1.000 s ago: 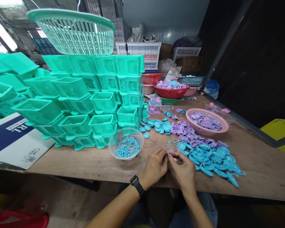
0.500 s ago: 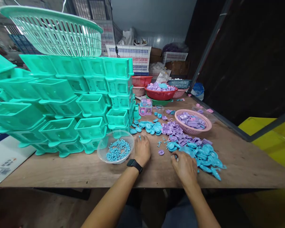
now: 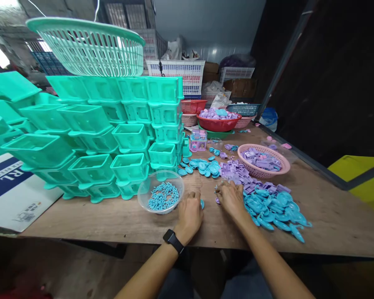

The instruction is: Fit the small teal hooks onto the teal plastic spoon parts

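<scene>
purple disc [image 3: 217,200] lies just left of right hand [image 3: 231,197], farther from left hand [image 3: 190,212]; both curled, grips not determinable.

Stacked teal-green plastic open-top boxes [image 3: 129,166], several tiers, on left half of wooden worktop [image 3: 96,222]; more piled at odd angles far left. Oval pale-green slatted plastic basket [image 3: 93,25] sits on the top tier. White-and-navy printed cardboard carton [image 3: 28,199] front left, beside the stack. Behind the stack: white slatted plastic crate [image 3: 176,63]. Back right: round red plastic basket [image 3: 220,125] on green plastic container [image 3: 218,135]; just beside, blue-grey plastic basket [image 3: 244,111] over pink plastic basket [image 3: 244,121]. Further back, brown cardboard box [image 3: 241,87]. Right: slanted grey metal bar [image 3: 288,56], blue-and-white plastic bag [image 3: 269,117] near its foot, black wall panel [image 3: 339,74]. Yellow surface [image 3: 353,168] lower right, material unclear.
</scene>
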Tool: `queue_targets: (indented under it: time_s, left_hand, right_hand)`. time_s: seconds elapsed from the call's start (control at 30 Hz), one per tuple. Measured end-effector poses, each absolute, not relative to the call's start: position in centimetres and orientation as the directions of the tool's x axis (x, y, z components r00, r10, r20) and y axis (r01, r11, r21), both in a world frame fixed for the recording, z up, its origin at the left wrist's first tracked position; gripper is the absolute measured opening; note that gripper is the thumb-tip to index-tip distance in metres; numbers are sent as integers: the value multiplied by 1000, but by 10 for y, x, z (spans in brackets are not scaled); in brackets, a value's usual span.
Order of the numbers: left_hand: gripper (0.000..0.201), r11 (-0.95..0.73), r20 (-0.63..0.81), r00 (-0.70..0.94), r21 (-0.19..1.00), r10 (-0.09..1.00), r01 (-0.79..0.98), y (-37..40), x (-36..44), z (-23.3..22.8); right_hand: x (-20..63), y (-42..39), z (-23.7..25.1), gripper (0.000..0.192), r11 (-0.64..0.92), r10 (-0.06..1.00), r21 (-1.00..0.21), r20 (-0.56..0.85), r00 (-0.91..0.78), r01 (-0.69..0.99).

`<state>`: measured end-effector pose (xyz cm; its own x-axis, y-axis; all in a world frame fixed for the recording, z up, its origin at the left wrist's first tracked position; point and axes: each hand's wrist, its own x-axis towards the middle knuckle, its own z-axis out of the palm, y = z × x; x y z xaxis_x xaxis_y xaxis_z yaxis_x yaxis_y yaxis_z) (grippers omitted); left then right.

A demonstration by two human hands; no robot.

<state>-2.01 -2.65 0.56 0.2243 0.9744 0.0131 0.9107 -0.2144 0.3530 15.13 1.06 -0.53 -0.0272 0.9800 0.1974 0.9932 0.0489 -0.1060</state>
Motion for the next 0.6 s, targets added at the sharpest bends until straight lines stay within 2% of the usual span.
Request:
queue_targets:
  time_s: [0.13, 0.23, 0.3, 0.43, 0.53, 0.6]
  left_hand:
    - [28, -214, 3, 230, 379, 973, 900, -30, -22, 10]
    - [33, -173, 6, 196, 496, 981, 851, -32, -20, 7]
    - [31, -175, 58, 176, 602, 983, 779, -31, -19, 1]
    - [14, -126, 101, 77, 835, 992, 535, -27, -18, -13]
    - [8, -7, -2, 30, 960, 1000, 280, -24, -16, -21]
    - [7, 104, -106, 13, 989, 994, 103, -24, -14, -23]
  right_hand:
    - [155, 24, -8, 13, 78, 985, -114, 163, -58, 990]
    - [156, 27, -8, 13, 98, 984, -140, 161, -75, 985]
    - [155, 27, -9, 14, 107, 983, -175, 168, -78, 979]
    - [153, 25, -7, 12, 143, 973, -315, 216, -76, 938]
    - [156, 19, -4, 15, 164, 964, -478, 262, -38, 863]
    - [159, 12, -2, 23, 160, 961, -593, 278, 14, 789]
